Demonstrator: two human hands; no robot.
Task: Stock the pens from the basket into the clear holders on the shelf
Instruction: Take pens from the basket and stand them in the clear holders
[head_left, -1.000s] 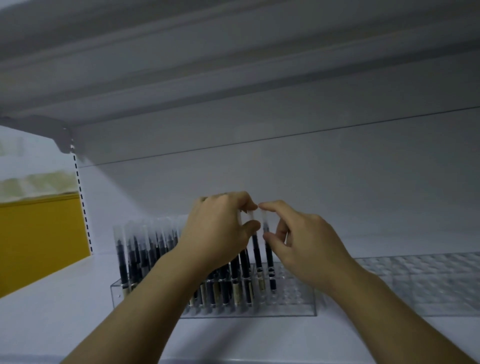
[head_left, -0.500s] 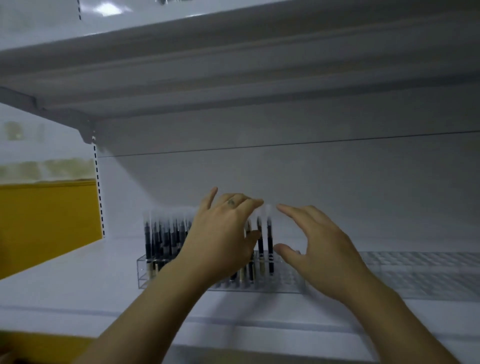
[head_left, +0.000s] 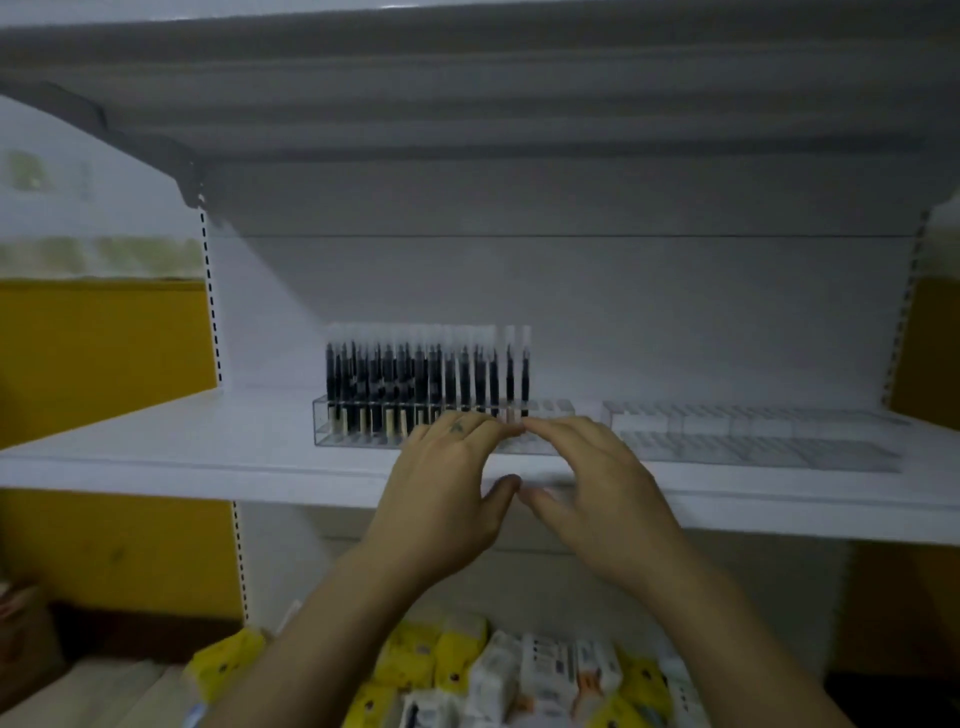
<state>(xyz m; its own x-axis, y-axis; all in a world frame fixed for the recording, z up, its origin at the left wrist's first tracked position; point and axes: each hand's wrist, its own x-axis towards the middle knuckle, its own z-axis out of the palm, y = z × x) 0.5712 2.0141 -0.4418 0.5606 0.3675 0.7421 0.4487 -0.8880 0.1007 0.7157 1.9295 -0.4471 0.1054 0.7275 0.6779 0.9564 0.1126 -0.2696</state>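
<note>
Several black pens (head_left: 415, 376) with clear caps stand upright in a clear holder (head_left: 324, 428) on the white shelf (head_left: 156, 447). Two pens at the row's right end (head_left: 517, 371) stand slightly apart from the rest. A second clear holder (head_left: 753, 436) to the right holds no pens. My left hand (head_left: 447, 488) and my right hand (head_left: 597, 488) hover side by side in front of the first holder, fingers relaxed, holding nothing. Their fingertips almost meet. No basket is in view.
An upper shelf (head_left: 467, 104) overhangs the holders. Below the shelf lie several yellow and white boxed packs (head_left: 498, 670). Yellow wall panels (head_left: 104, 353) flank the shelf unit on both sides.
Both hands have let go of the two rightmost pens and drawn back and down from the holder. The view has pulled away, showing the shelf's front edge and the packs below.
</note>
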